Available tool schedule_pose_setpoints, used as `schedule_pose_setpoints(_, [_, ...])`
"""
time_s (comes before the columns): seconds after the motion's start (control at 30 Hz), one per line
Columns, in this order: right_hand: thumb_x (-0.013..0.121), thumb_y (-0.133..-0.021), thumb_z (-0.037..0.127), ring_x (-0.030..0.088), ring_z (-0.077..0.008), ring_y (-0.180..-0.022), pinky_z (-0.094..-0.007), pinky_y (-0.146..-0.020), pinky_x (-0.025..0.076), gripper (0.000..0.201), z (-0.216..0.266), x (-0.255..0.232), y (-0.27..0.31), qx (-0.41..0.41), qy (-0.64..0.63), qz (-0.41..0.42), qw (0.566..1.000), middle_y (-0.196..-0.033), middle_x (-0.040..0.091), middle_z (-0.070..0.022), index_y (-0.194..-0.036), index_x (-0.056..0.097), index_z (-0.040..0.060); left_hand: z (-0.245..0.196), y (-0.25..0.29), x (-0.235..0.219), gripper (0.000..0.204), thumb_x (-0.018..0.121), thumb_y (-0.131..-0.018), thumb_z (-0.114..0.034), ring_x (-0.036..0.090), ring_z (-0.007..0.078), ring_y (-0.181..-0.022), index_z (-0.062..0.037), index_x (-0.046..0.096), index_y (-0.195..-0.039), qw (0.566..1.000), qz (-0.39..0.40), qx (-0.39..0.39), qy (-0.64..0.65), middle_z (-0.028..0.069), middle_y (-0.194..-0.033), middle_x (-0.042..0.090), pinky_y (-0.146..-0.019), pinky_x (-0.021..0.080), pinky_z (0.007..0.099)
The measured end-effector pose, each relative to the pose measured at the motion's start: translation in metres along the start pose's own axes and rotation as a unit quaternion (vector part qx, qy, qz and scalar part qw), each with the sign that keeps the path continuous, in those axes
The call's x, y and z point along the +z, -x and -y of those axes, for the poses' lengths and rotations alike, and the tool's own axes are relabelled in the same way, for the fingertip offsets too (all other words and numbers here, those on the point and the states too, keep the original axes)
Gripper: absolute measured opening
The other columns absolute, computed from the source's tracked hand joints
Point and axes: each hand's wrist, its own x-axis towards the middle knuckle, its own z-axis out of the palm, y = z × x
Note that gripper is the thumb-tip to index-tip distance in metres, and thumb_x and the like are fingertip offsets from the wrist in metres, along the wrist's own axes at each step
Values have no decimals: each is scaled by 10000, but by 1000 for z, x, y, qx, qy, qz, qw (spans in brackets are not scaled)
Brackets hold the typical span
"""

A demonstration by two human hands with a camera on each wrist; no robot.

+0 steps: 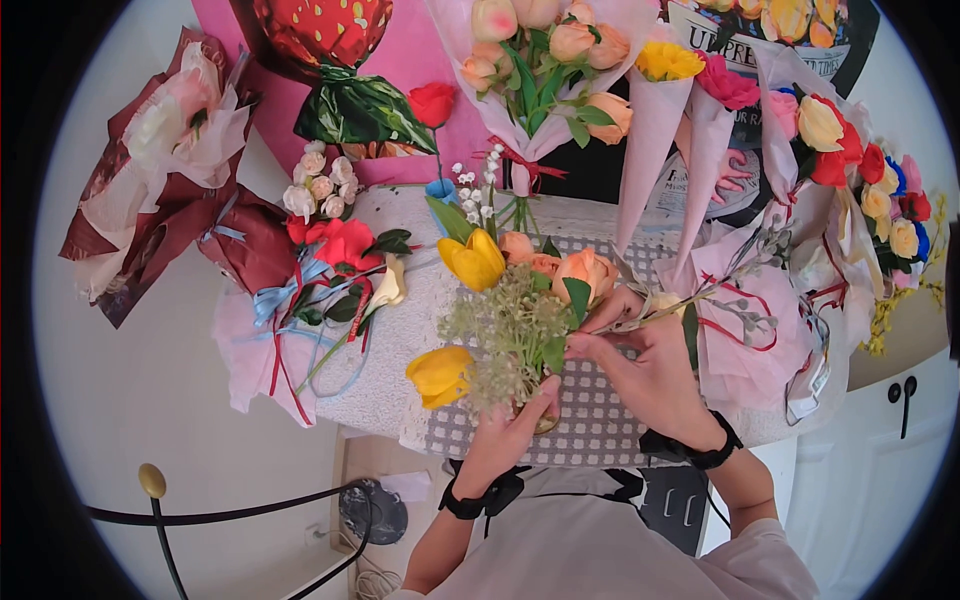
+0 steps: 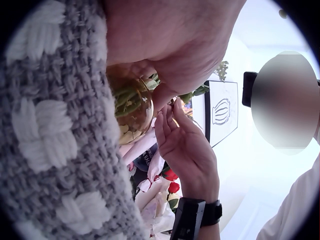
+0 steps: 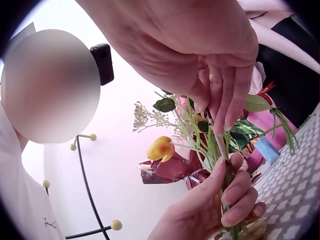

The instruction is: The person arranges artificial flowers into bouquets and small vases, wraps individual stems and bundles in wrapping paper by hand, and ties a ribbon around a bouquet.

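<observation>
My left hand [image 1: 510, 435] grips the neck of a round amber glass vase [image 2: 134, 112] and the stems in it, low at the front of the bouquet. Above it, my right hand [image 1: 650, 375] pinches a stem [image 3: 220, 145] between thumb and fingers; a branch with grey buds [image 1: 752, 322] runs out rightward from this hand. The bouquet has yellow tulips [image 1: 472, 260], peach roses [image 1: 584, 277] and pale green filler sprigs [image 1: 505, 325]. Green stems show through the vase's glass in the left wrist view. My hands hide much of the vase's neck.
A grey and white checked cloth [image 1: 600, 415] covers the table's middle. On the left lie red flowers [image 1: 345, 245] with ribbons and a dark red wrapped bouquet [image 1: 240, 240]. Behind are a blue vase [image 1: 440, 200] with a red rose and pink paper cones [image 1: 650, 150]; more wrapped bouquets stand right.
</observation>
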Motion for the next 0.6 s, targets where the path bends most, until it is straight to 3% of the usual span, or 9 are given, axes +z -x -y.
schedule_pose_setpoints(0.03, [710,-960,-17,777,-192,-827,-294,-766,623,99,2,0,-1,0,0,2,1000,-909,705,-111,-983,684,-110,0,1,1,148,631,-1088,-187,569,57,-757,-45,632,-1049,1000,-9,6,9,-25,-808,614,-672,452,250])
schedule_pose_setpoints(0.07, [714,-958,-11,776,-194,-820,-294,-762,621,104,4,0,-2,4,7,7,1000,-907,703,-114,-971,687,-111,-1,1,2,148,631,-1088,-187,569,57,-757,-45,632,-1049,1000,-10,6,9,-25,-808,614,-672,452,250])
schedule_pose_setpoints(0.17, [720,-958,1,775,-202,-806,-296,-751,618,117,9,0,-7,2,31,14,999,-900,699,-119,-958,688,-112,-2,1,2,156,623,-1093,-194,576,65,-766,-39,621,-1081,1000,-4,5,17,-15,-833,615,-681,458,246])
schedule_pose_setpoints(0.23, [721,-960,7,776,-208,-799,-298,-745,617,124,10,0,-9,-4,49,16,999,-896,697,-122,-956,685,-111,-1,1,1,206,594,-1084,-89,625,121,-793,16,579,-1261,999,2,-9,36,42,-919,625,-738,515,282])
schedule_pose_setpoints(0.33, [725,-962,16,782,-216,-802,-305,-738,618,140,8,2,-9,-14,69,23,997,-893,700,-114,-960,667,-111,2,1,-2,179,569,-1098,-115,612,132,-782,14,575,-1223,999,6,17,29,46,-900,607,-732,512,290])
schedule_pose_setpoints(0.43, [729,-962,6,790,-212,-827,-306,-741,622,147,7,5,-3,16,8,18,1000,-901,714,-113,-983,646,-113,-2,0,0,180,552,-1106,-133,599,141,-771,13,571,-1210,997,16,22,77,46,-880,586,-727,511,298])
schedule_pose_setpoints(0.5, [719,-938,-78,720,-145,-1004,-291,-881,623,98,20,5,-1,105,-28,38,993,-1094,622,-60,-1016,662,-95,0,0,-2,175,551,-1104,-128,595,142,-771,11,571,-1208,997,21,29,70,45,-872,577,-723,510,299])
schedule_pose_setpoints(0.6, [731,-927,-85,718,-155,-1026,-292,-881,622,148,14,1,2,82,-1,88,993,-1145,601,-57,-1056,660,-91,10,0,-5,167,550,-1098,-116,589,142,-768,9,571,-1206,996,27,52,61,45,-866,568,-715,507,298])
